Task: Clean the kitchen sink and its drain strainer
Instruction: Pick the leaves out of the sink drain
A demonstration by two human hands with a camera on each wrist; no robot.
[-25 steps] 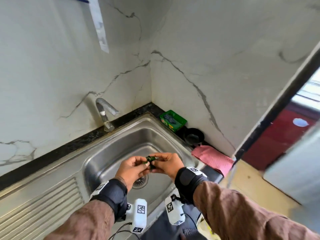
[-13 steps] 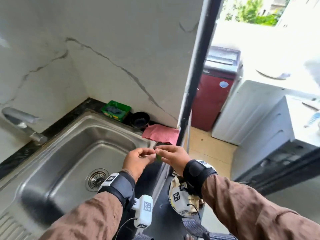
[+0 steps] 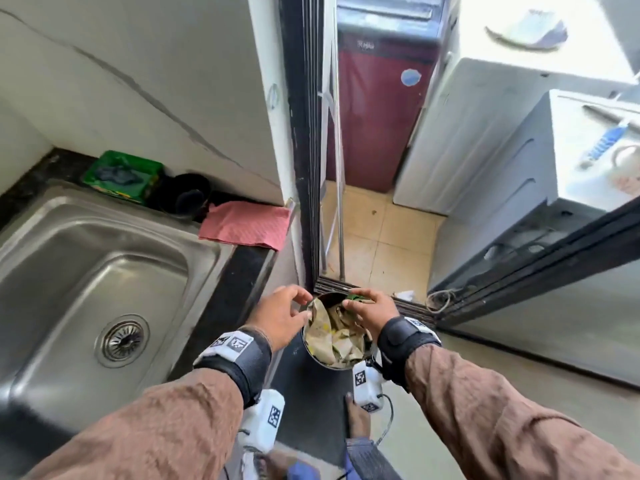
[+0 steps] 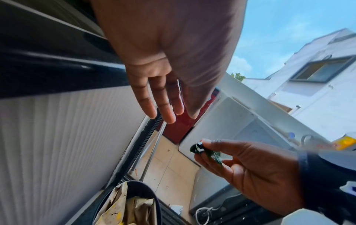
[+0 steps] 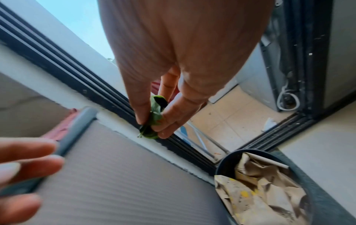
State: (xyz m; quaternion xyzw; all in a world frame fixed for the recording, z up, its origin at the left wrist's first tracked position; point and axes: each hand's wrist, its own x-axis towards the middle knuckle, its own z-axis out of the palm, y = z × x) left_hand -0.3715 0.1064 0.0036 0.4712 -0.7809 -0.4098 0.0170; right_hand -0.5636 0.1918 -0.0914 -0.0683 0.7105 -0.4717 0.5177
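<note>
The steel sink [image 3: 194, 251] lies at the left, with its round drain strainer [image 3: 122, 340] set in the basin floor. To its right, on the floor, stands a dark waste bin [image 3: 334, 332] filled with crumpled brown paper. Above the bin my right hand [image 3: 367, 308] pinches a wad of green leaf scraps [image 5: 155, 115] between thumb and fingertips; the same green leaf scraps [image 4: 207, 152] show in the left wrist view. My left hand [image 3: 282, 313] hovers beside it over the bin's left rim, fingers straight and holding nothing.
A green soap tray [image 3: 123, 176], a black cup [image 3: 185, 197] and a pink cloth [image 3: 246, 225] sit behind the sink. A black sliding-door frame [image 3: 311, 150] rises beside the bin. Beyond it are a maroon appliance [image 3: 377, 109] and white machines [image 3: 491, 133] on a tiled floor.
The view has swung right from the sink to the bin. Both hands moved from over the basin to above the bin; the left hand let go of the scraps, the right still pinches them.
</note>
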